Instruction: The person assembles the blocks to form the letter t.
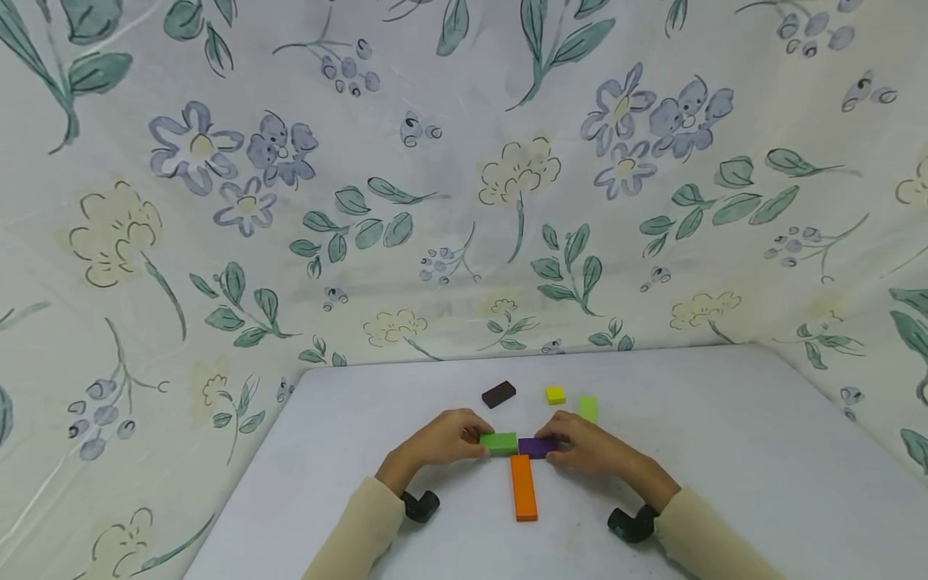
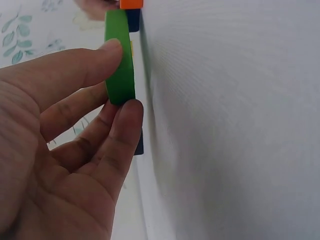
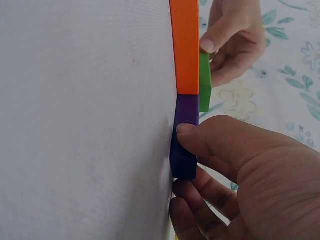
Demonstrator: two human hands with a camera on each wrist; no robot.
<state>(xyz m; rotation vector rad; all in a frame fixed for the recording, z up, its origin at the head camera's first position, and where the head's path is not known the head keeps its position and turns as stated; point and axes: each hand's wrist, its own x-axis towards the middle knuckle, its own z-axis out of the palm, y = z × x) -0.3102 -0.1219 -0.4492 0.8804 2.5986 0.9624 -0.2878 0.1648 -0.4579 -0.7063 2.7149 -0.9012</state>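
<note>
My left hand (image 1: 451, 439) pinches a green block (image 1: 499, 444) by its left end, thumb on the near face in the left wrist view. In the right wrist view this green block (image 3: 205, 90) appears raised off the tabletop. With thumb and fingers my right hand (image 1: 586, 445) grips a purple block (image 1: 535, 448), which lies on the table. In the head view the two blocks are side by side, end to end. Below them an orange block (image 1: 524, 488) points toward me, its far end at the purple block's inner end.
Behind the hands lie a dark brown block (image 1: 499, 394), a small yellow block (image 1: 555, 395) and a light green block (image 1: 588, 408). All are on the white table (image 1: 348, 419). A flowered cloth (image 1: 449, 201) hangs behind and at the sides.
</note>
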